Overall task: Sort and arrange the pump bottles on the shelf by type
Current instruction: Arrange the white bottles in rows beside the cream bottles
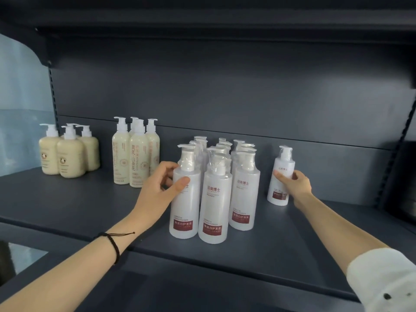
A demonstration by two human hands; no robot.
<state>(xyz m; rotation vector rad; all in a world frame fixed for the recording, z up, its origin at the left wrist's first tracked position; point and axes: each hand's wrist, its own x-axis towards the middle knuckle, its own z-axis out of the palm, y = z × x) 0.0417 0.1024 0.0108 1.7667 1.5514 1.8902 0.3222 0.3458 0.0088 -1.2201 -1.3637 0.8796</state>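
The dark grey shelf (78, 206) carries three groups of pump bottles, all standing upright. Far left: a tight group of squat beige bottles (67, 154). To their right, apart from them: a group of tall cream bottles (135, 158) with vertical lettering. Centre: a cluster of white bottles (216, 199) with red labels and plastic-wrapped pumps, set in three rows running front to back. The left hand (161, 188) grips the front-left white bottle (184, 210) of this cluster at shoulder height, with the thumb across the front face and the fingers curled round the left and rear side. This bottle stands on the shelf, touching or just beside its neighbour in the front row. The right hand (295, 184) holds the lone white bottle (284, 164), which stands on the shelf to the right of the cluster with a clear gap between them; the thumb lies on the front of the body and the fingers wrap round its right side. A thin black bracelet (113, 244) circles the left wrist, and a white sleeve (382, 280) covers the right upper forearm
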